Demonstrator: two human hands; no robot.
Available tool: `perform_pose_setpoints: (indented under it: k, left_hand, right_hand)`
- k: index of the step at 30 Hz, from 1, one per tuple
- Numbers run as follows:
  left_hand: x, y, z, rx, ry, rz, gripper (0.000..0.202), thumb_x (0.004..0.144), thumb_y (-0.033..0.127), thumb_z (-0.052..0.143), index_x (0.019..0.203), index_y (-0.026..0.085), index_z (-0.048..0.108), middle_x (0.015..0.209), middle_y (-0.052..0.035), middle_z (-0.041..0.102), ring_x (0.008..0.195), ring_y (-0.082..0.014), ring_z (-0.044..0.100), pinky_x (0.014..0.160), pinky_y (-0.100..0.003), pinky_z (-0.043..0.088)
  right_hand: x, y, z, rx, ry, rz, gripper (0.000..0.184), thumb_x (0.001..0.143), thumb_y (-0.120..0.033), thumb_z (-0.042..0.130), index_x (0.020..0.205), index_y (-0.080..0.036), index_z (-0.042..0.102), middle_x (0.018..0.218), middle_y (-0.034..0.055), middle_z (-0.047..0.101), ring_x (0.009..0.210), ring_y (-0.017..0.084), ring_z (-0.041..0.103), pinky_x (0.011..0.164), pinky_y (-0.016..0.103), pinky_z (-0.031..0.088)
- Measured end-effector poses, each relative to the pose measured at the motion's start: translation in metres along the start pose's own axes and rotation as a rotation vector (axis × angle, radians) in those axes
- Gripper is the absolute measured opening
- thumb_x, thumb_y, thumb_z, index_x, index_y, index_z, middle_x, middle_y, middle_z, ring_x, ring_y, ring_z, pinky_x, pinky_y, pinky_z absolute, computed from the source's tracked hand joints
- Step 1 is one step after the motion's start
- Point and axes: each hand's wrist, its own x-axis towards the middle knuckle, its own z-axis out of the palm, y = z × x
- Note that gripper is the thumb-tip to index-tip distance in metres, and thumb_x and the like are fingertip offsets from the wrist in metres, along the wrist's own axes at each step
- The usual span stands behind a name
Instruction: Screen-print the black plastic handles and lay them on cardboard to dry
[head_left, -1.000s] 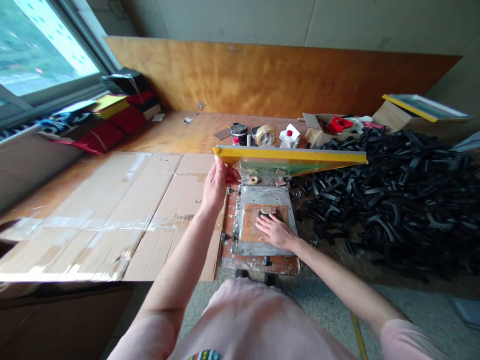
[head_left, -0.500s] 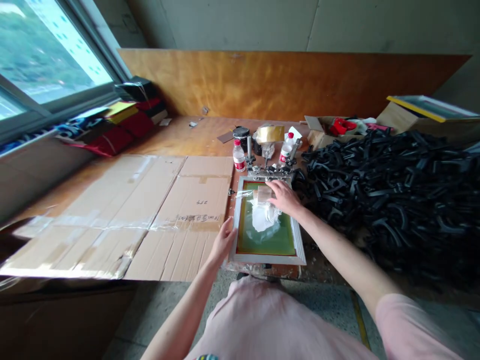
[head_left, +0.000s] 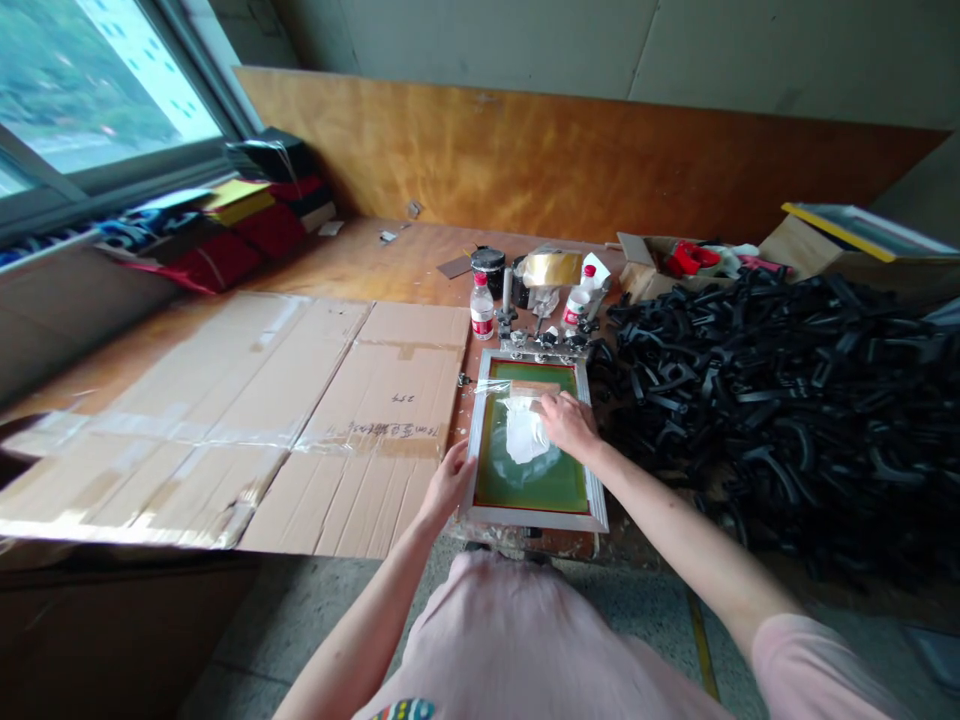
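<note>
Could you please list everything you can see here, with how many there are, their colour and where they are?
printing screen: one, silver frame with green mesh, centre
white patch: one, white, on the mesh
clamps: several, silver, along the screen's far edge
water bottle: one, clear with red cap, beyond the screen
ink tin: one, black, behind the bottle
tape roll: one, gold, beyond the screen
cardboard sheets: several, brown, left of the screen
plastic pieces: many, black, heaped right
cardboard box: one, brown, far right
fabric bundles: several, red and black, by the window
window: one, upper left
wooden board: one, orange-brown, along the back
left hand: one, at the screen's left edge
right hand: one, on the screen
shirt: one, pink, bottom
</note>
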Motion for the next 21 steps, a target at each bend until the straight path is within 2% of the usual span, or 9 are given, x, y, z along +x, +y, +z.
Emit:
perform_pose_setpoints:
  k: [2,4,7,9,11,15,18,21]
  left_hand:
    - [0.0,-0.002,-0.001,0.003,0.0,0.007,0.065,0.083,0.055,0.056,0.137,0.02,0.049,0.09,-0.0052,0.071,0.08,-0.0192,0.066,0.068,-0.026,0.05]
    - [0.001,-0.004,-0.001,0.0,0.002,0.015,0.064,0.083,0.055,0.056,0.137,0.02,0.05,0.091,-0.0053,0.072,0.082,-0.0199,0.066,0.069,-0.027,0.05]
    - [0.002,-0.006,-0.001,-0.013,-0.001,0.011,0.064,0.082,0.055,0.058,0.136,0.02,0.051,0.09,-0.0053,0.072,0.083,-0.0202,0.066,0.07,-0.027,0.05]
    - [0.002,-0.007,0.0,-0.019,0.002,0.009,0.064,0.082,0.054,0.058,0.136,0.02,0.051,0.089,-0.005,0.071,0.082,-0.0202,0.066,0.069,-0.027,0.05]
    - [0.001,-0.005,0.0,-0.018,0.013,0.015,0.063,0.083,0.054,0.058,0.135,0.02,0.052,0.088,-0.0047,0.07,0.083,-0.0201,0.066,0.069,-0.027,0.05]
    - [-0.001,0.0,0.001,-0.03,0.025,0.014,0.063,0.082,0.055,0.058,0.134,0.021,0.053,0.083,-0.0032,0.07,0.078,-0.0192,0.066,0.066,-0.026,0.049]
    - [-0.002,0.002,0.001,-0.072,0.022,0.001,0.064,0.08,0.055,0.061,0.133,0.02,0.053,0.082,-0.0032,0.07,0.072,-0.018,0.065,0.063,-0.025,0.049]
    - [-0.002,0.003,0.001,-0.094,0.023,-0.003,0.066,0.078,0.056,0.062,0.132,0.019,0.054,0.082,-0.0034,0.07,0.071,-0.0178,0.065,0.061,-0.025,0.049]
  right_hand:
    - [-0.007,-0.008,0.009,0.001,0.02,-0.062,0.02,0.089,-0.015,0.045,0.099,-0.015,0.062,0.098,0.013,0.066,0.099,0.026,0.053,0.084,0.035,0.04]
    - [-0.02,-0.01,0.014,0.014,0.027,-0.213,0.019,0.088,-0.013,0.045,0.094,-0.016,0.062,0.093,0.0114,0.065,0.096,0.025,0.053,0.079,0.033,0.04]
    - [-0.04,0.0,0.01,0.032,0.021,-0.497,0.018,0.085,-0.009,0.047,0.088,-0.017,0.062,0.087,0.0083,0.064,0.091,0.022,0.053,0.071,0.031,0.039]
    - [-0.046,0.01,0.003,0.046,0.012,-0.615,0.017,0.083,-0.007,0.049,0.085,-0.018,0.062,0.084,0.0063,0.064,0.088,0.021,0.054,0.068,0.03,0.038]
    - [-0.042,0.017,-0.004,0.075,0.003,-0.644,0.015,0.082,-0.008,0.052,0.081,-0.019,0.062,0.081,0.0042,0.064,0.083,0.019,0.054,0.067,0.029,0.038]
    - [-0.029,0.013,0.0,0.094,0.113,-0.525,0.011,0.083,-0.012,0.056,0.083,-0.019,0.064,0.083,0.0047,0.065,0.085,0.02,0.054,0.069,0.03,0.039]
    - [-0.04,0.005,0.015,0.055,0.191,-0.519,0.017,0.086,-0.009,0.049,0.086,-0.016,0.065,0.086,0.0074,0.065,0.088,0.021,0.054,0.071,0.031,0.041]
    - [-0.055,0.005,0.02,0.091,0.166,-0.568,0.017,0.088,-0.011,0.051,0.086,-0.017,0.066,0.085,0.0071,0.066,0.087,0.02,0.055,0.072,0.031,0.043]
